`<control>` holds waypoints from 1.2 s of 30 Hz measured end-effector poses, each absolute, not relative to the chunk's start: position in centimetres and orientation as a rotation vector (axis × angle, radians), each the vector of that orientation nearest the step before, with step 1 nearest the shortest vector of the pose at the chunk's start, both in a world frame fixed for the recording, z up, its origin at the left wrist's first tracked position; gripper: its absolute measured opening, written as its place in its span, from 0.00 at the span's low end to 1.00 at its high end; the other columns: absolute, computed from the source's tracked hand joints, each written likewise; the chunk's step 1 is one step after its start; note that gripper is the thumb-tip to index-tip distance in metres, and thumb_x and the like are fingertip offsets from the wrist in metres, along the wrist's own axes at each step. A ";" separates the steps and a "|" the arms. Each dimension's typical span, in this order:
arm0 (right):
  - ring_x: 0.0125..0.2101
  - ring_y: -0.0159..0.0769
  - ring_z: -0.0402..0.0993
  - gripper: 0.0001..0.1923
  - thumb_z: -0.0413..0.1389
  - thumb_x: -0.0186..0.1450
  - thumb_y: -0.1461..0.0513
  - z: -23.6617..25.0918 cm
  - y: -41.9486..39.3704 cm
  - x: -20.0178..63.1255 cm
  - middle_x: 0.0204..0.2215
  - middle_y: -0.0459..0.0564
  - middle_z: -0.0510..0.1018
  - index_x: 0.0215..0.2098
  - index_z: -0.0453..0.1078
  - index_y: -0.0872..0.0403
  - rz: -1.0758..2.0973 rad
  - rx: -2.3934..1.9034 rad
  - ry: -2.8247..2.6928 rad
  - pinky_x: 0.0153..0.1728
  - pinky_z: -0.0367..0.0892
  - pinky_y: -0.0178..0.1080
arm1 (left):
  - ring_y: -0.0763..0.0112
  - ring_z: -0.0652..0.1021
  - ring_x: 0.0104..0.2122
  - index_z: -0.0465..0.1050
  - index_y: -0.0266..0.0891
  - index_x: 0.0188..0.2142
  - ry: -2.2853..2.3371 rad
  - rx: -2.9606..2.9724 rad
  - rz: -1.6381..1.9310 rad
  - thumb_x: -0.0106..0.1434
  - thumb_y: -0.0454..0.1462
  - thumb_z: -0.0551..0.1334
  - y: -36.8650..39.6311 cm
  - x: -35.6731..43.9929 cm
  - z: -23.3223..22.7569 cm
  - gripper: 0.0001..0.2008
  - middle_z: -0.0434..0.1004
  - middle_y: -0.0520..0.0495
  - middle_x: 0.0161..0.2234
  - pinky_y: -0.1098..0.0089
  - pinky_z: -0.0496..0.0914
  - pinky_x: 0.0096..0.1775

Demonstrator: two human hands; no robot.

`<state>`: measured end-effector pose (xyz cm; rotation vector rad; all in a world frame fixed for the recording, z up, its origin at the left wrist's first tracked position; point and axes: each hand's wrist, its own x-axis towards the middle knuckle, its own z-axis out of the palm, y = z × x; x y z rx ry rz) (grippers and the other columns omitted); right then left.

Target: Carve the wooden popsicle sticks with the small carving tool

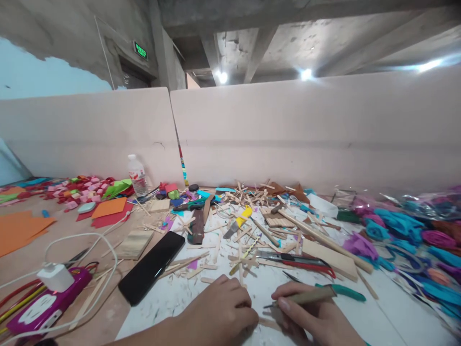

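Observation:
My left hand (226,307) rests on the white work surface with its fingers curled down. Its thumb and fingertips press on one end of a flat wooden stick (269,325), which sticks out to the right. My right hand (313,312) grips a thin-tipped tool with a brownish handle (311,295), pen-fashion. The tool's dark metal tip points left, just above the stick. Whether the tip touches the stick I cannot tell. Behind my right hand lies a green-handled hand tool (345,291), partly hidden by it.
A black phone (151,268) lies left of my hands, near a purple power strip (50,302) with a white cable. Ahead are a yellow utility knife (238,222), another utility knife (291,259), a wooden board (329,259), scattered sticks and a water bottle (137,175). Coloured crepe paper (399,223) heaps right.

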<state>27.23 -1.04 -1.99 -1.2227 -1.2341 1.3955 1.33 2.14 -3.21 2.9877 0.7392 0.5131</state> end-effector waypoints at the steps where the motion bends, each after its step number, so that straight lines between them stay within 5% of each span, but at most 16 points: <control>1: 0.24 0.33 0.65 0.31 0.72 0.59 0.37 -1.7 -1.1 27.2 0.20 0.46 0.75 0.39 0.82 0.55 1.394 -1.231 -1.248 0.28 0.56 0.38 | 0.67 0.76 0.44 0.76 0.43 0.46 0.741 2.979 0.511 0.78 0.38 0.64 1.9 1.3 -2.9 0.02 0.82 0.50 0.45 0.63 0.63 0.44; 8: 0.25 0.32 0.61 0.30 0.73 0.60 0.38 -0.9 -1.5 27.0 0.22 0.45 0.74 0.39 0.82 0.57 1.481 -1.209 -1.188 0.29 0.48 0.39 | 0.66 0.75 0.41 0.75 0.42 0.45 0.796 2.917 0.505 0.75 0.36 0.64 1.1 1.0 -2.0 0.01 0.80 0.49 0.45 0.61 0.61 0.43; 36: 0.25 0.33 0.63 0.29 0.72 0.61 0.39 0.0 -1.6 27.0 0.22 0.48 0.77 0.38 0.83 0.55 1.429 -1.276 -1.255 0.26 0.55 0.38 | 0.64 0.74 0.42 0.74 0.43 0.48 0.809 2.852 0.436 0.70 0.30 0.63 0.8 0.7 -1.5 0.09 0.78 0.48 0.46 0.62 0.62 0.42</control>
